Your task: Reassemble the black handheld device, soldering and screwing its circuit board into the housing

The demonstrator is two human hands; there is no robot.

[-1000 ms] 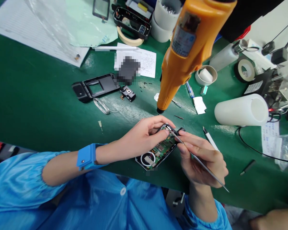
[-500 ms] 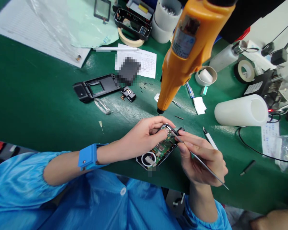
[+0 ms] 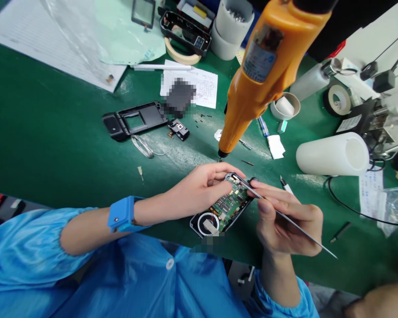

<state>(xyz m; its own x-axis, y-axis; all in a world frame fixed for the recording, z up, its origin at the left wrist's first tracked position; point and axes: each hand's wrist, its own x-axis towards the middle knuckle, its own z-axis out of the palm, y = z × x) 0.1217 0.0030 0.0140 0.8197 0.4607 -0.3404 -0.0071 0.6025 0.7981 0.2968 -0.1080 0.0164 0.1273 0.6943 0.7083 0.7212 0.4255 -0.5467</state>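
My left hand (image 3: 207,187) grips the upper left side of an opened handheld device (image 3: 230,204), its thumb over the board. Inside the dark housing shows a green circuit board, with a white ring around a round part at the lower end. My right hand (image 3: 290,221) pinches a thin metal rod-shaped tool (image 3: 305,229) between thumb and fingers. The tool slants across the device's upper right edge, near a small black knob (image 3: 253,181); its pointed back end sticks out past the hand. Whether the front tip touches the board I cannot tell.
An orange electric screwdriver (image 3: 258,75) hangs just above my left hand. Beyond lie a black back cover (image 3: 149,117), a small black module (image 3: 179,129), a coil of wire (image 3: 142,148) and several tiny black pieces. A white cylinder (image 3: 328,154) and a penknife (image 3: 286,184) are at right.
My right hand has shifted slightly right, the tool moving with it and drawing back from the board's upper end. More of the circuit board shows. My left hand stays almost still.
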